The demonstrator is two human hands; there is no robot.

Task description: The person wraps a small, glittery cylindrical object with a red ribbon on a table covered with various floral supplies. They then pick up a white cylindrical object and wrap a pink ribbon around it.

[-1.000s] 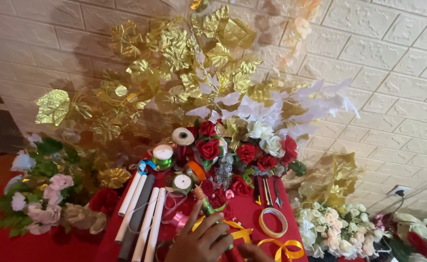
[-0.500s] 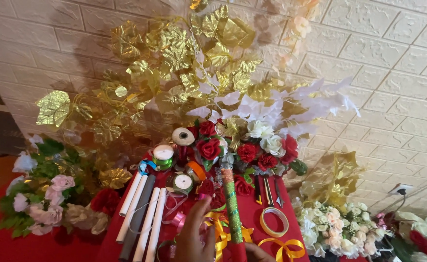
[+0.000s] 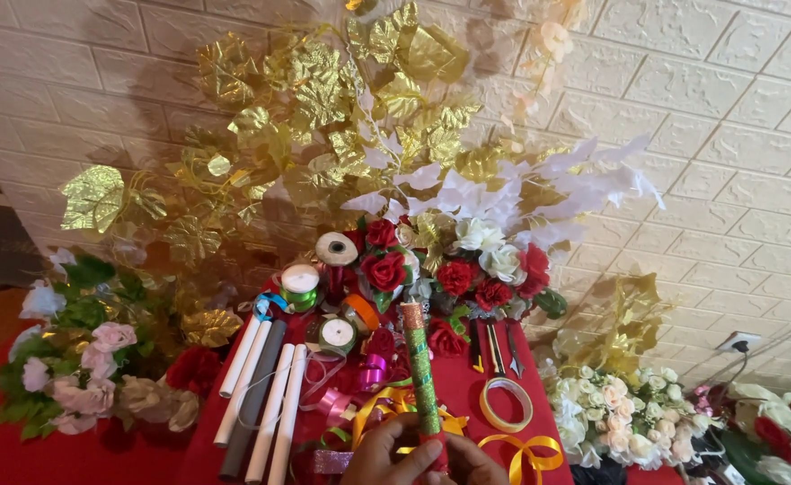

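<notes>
Two hands meet at the bottom edge of the view: my left hand (image 3: 393, 460) and my right hand (image 3: 478, 462) close together around the base of a glittery green roll (image 3: 421, 377). A second ago the roll lay low and tilted among the ribbons; now it stands nearly upright over the red counter (image 3: 454, 382), its reddish top near the red roses (image 3: 384, 269). I judge from this that the roll is lifted clear and ready to be worked. My fingers (image 3: 404, 454) wrap tight on the roll's lower end, left fingers curled across the front, right hand cupped beside it, wrists out of view below. White rolled sheets (image 3: 269, 404) lie to the left, a tape ring (image 3: 506, 404) to the right.
</notes>
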